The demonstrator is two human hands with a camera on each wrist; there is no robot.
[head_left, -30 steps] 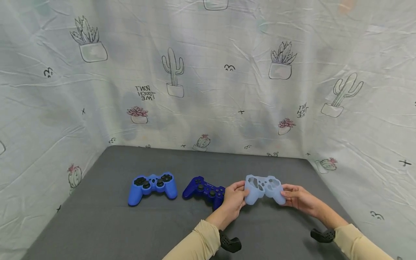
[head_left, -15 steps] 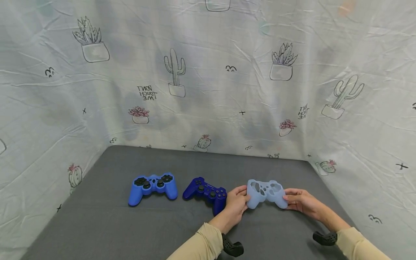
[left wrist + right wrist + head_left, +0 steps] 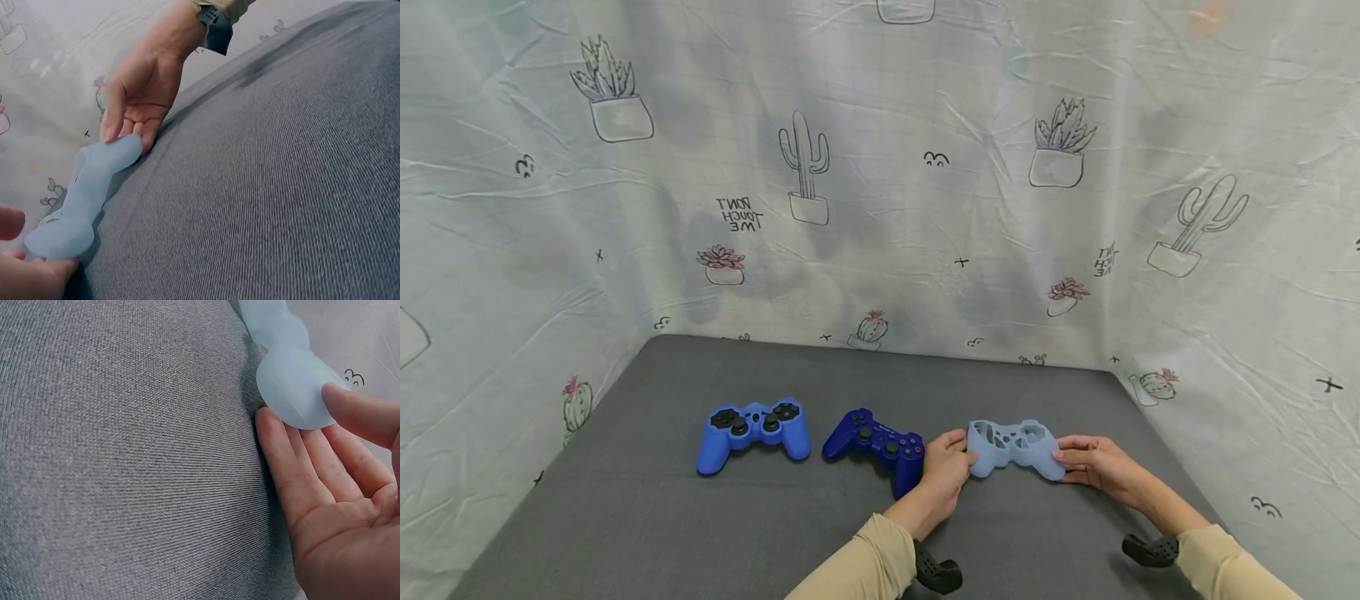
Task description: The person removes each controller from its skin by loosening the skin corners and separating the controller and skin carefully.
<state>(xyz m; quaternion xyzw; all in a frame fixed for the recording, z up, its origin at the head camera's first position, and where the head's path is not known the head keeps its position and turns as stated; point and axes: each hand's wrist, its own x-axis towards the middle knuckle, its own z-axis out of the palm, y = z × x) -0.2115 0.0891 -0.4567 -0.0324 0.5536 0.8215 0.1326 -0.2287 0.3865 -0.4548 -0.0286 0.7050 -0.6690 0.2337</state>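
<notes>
A pale, translucent blue game controller cover (image 3: 1015,446), a soft shell with cut-out holes, lies low over the table between both hands. My left hand (image 3: 942,477) holds its left grip, fingers underneath; in the left wrist view the left thumb (image 3: 9,222) shows beside that end. My right hand (image 3: 1101,468) pinches the right grip, its thumb on top and fingers below, as the right wrist view shows. Just left of my left hand lies a dark blue game controller (image 3: 874,446). Farther left sits a controller in a bright blue cover (image 3: 754,431).
Dark grey fabric covers the table (image 3: 820,533). A white curtain (image 3: 880,183) printed with cacti stands along the back and both sides. Black straps (image 3: 936,571) with wrist cameras are on both wrists.
The pale cover has moved down toward me and slightly right with both hands, then its upper edge has tipped down a little. The two controllers have stayed put.
</notes>
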